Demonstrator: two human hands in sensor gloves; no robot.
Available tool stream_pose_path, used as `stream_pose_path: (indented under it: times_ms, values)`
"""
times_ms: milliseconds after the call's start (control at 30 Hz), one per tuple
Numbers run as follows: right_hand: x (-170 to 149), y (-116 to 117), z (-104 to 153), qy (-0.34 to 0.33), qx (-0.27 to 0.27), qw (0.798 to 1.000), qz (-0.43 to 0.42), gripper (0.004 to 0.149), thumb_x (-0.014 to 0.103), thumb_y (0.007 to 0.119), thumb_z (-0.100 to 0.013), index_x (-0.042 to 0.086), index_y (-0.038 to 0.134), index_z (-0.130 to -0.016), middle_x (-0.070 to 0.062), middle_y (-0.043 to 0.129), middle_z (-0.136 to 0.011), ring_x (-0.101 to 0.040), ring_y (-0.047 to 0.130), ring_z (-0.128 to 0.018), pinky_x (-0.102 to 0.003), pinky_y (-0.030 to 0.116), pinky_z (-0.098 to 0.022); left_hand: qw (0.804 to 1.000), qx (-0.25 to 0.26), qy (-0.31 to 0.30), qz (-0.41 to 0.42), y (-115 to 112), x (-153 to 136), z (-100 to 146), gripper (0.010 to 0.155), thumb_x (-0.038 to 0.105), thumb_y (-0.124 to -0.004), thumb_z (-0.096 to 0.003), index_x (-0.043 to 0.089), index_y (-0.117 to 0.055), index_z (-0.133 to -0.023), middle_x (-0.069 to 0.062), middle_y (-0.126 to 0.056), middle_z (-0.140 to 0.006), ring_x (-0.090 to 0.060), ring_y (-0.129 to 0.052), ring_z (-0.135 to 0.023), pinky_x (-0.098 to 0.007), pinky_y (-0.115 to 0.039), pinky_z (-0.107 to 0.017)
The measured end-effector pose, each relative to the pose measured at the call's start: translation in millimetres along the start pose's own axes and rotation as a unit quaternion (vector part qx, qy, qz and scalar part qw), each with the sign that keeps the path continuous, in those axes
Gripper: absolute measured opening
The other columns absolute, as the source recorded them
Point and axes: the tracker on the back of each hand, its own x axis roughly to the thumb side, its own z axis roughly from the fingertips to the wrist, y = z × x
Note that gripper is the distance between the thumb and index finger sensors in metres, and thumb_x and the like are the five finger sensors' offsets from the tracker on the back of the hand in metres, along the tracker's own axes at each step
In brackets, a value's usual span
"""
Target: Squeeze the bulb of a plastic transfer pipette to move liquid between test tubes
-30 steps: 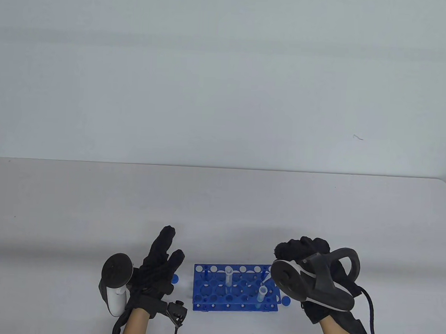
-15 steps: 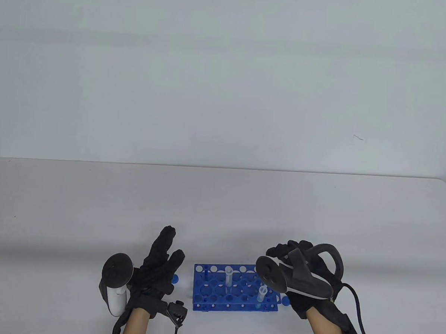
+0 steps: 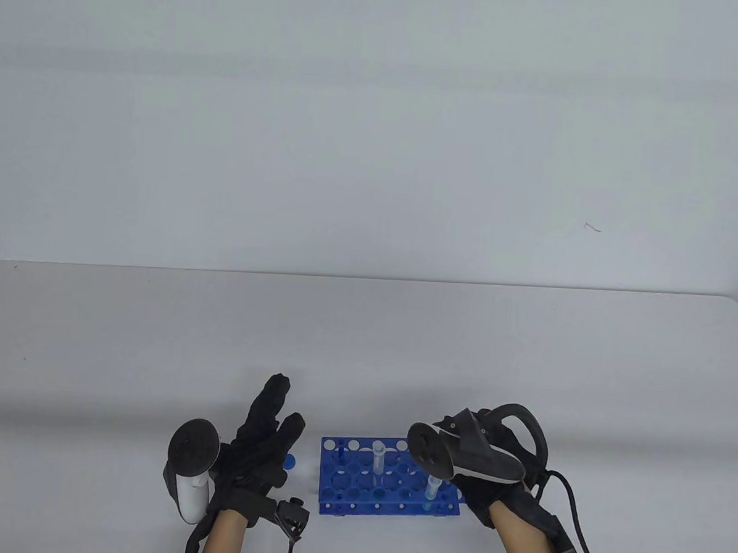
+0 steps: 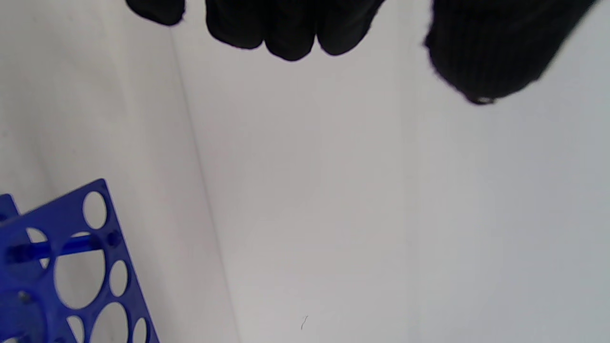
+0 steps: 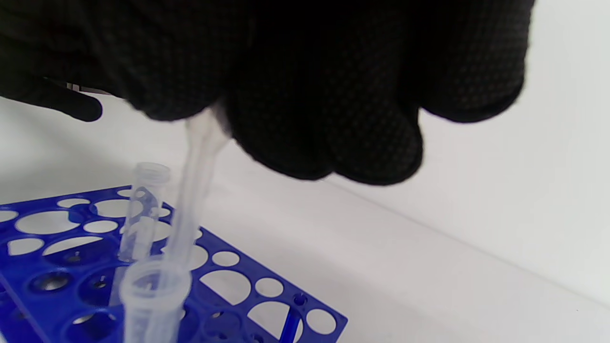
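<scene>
We saw a clear plastic pipette (image 5: 193,190) slanting down from our gloved right hand (image 5: 305,85), which gripped its upper part so that the bulb was hidden. Its thin stem entered the open mouth of the near test tube (image 5: 152,295), a translucent tube standing upright in the blue rack (image 3: 358,480) toward the rack's right end. A second test tube (image 3: 378,459), also clear and uncapped, stood upright farther back near the rack's middle, well apart from the first. Whether either tube held liquid we could not tell. A small blue cap (image 3: 289,463) lay on the table just left of the rack.
</scene>
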Motion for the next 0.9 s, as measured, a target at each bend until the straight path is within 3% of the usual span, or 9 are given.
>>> stream_pose_path:
  times_ms: [900]
  values:
    - [5.8, 4.3, -0.9, -0.001, 0.034, 0.999, -0.003, 0.046, 0.04, 0.087, -0.029, 0.021, 0.091, -0.071, 0.003, 0.105, -0.051, -0.016, 0.103, -0.04, -0.044, 0.084, -0.045, 1.0, 0.0, 0.0, -0.001, 0.2, -0.1, 0.1, 0.089, 0.069, -0.069, -0.04, 0.036, -0.034, -0.115, 0.004, -0.034, -0.127, -0.026, -0.034, -0.117, -0.059, -0.036, -0.085]
